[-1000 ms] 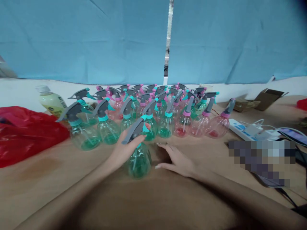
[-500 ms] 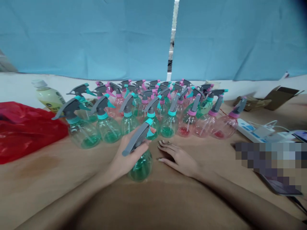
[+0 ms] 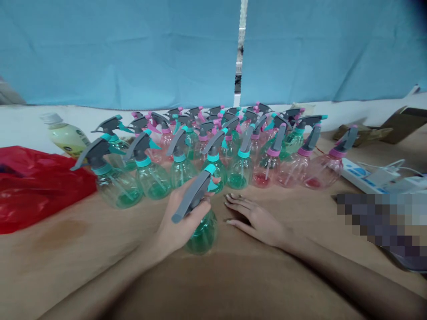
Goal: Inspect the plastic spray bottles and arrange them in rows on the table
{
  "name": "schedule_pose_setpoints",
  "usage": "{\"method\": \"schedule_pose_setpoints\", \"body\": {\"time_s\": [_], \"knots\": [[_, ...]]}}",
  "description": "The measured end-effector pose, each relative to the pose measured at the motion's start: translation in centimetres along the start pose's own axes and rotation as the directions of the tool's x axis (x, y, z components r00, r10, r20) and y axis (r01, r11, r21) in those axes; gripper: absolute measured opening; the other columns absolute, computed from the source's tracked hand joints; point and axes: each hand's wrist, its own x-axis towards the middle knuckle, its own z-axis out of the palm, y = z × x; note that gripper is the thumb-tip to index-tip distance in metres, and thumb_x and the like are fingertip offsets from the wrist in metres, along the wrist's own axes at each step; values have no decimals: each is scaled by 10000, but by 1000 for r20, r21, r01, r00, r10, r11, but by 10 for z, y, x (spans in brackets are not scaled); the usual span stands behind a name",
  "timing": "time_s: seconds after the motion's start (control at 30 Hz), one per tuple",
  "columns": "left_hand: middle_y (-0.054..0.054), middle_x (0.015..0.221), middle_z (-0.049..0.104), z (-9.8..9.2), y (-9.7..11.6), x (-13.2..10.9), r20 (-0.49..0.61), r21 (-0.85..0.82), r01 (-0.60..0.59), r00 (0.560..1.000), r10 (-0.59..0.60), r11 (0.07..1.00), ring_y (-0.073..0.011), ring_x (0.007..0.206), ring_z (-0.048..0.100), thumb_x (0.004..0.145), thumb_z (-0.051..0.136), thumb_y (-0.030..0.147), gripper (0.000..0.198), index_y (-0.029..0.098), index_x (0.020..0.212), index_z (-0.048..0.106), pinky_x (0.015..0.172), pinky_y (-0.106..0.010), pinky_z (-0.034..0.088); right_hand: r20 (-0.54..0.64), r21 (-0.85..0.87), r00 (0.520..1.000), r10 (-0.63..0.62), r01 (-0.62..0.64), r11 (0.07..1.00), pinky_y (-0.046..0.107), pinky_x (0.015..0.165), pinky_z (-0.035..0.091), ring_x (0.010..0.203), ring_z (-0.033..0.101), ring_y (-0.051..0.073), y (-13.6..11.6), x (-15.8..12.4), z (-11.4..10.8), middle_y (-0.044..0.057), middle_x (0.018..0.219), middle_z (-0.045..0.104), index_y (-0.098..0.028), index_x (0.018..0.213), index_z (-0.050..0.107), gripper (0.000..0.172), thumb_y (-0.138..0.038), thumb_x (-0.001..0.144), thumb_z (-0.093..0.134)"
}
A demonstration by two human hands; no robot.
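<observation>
My left hand (image 3: 178, 222) is wrapped round the neck of a green spray bottle (image 3: 203, 233) with a grey trigger and teal collar, which stands on the brown table (image 3: 83, 249) in front of me. Just right of the bottle, my right hand (image 3: 256, 218) lies flat on the table with its fingers stretched out and holds nothing. Behind both hands stands a crowd of several spray bottles, green ones (image 3: 150, 175) on the left and pink ones (image 3: 293, 169) on the right.
A red plastic bag (image 3: 36, 182) lies at the left, with a pale drink bottle (image 3: 65, 135) behind it. A white power strip (image 3: 358, 173) with cables and a blurred-out patch sit at the right. Cardboard boxes (image 3: 400, 124) lie far right. A blue curtain hangs behind.
My left hand has shifted the green bottle slightly right and tilted its trigger. My right hand has stayed flat beside it. The view has drifted left, so the things appear further right.
</observation>
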Motion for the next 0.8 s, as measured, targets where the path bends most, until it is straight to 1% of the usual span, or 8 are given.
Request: {"method": "schedule_pose_setpoints", "body": {"time_s": [0.17,0.23,0.37,0.43,0.6,0.7,0.8], "knots": [[-29,837,646,-1,0,1,8,6,-34,999,34,999,-194,792,614,778,501,206,302,234,1055,619,748,-334,493,3,-2,1000,-8,8,1000,446,1100,302,1325,349,217,1,0,1,67,1413,425,-204,1352,424,535,-493,901,419],[-29,842,641,-1,-2,1,14,-4,-53,998,53,999,-179,759,604,789,499,214,284,229,1048,617,750,-330,489,-3,0,1000,-15,15,1000,453,1096,306,1323,352,219,2,0,1,68,1409,431,-209,1348,429,527,-490,902,421],[-7,767,611,-1,-4,1,7,-1,-76,997,76,997,-158,682,569,796,492,238,208,220,956,624,677,-300,481,-14,8,1000,-12,12,1000,459,1096,306,1320,357,224,2,0,1,65,1397,447,-216,1353,423,533,-493,898,428],[0,741,599,-1,-4,1,4,21,-91,996,91,996,-158,682,564,789,487,226,169,213,892,620,650,-288,468,-12,7,1000,-5,5,1000,455,1101,297,1324,350,223,2,0,1,60,1402,441,-215,1355,420,538,-496,897,428],[-22,816,630,-3,0,2,18,9,-121,993,121,993,-174,741,588,778,471,203,130,201,826,591,677,-304,475,-9,9,1000,3,-3,1000,447,1106,293,1328,343,219,1,0,0,55,1407,435,-213,1351,429,539,-500,894,430],[-9,747,614,-2,-1,2,17,47,-109,994,109,993,-165,698,578,787,480,210,151,205,863,610,635,-282,475,-6,5,1000,3,-3,1000,450,1103,297,1326,346,219,1,0,0,54,1405,438,-217,1347,434,535,-502,895,427],[6,705,590,0,-4,1,7,21,-66,998,66,998,-142,615,552,812,493,229,225,221,1002,613,608,-265,482,-1,-2,1000,3,-3,1000,441,1107,292,1329,340,217,1,0,0,58,1411,429,-204,1350,430,542,-502,897,424]]}}
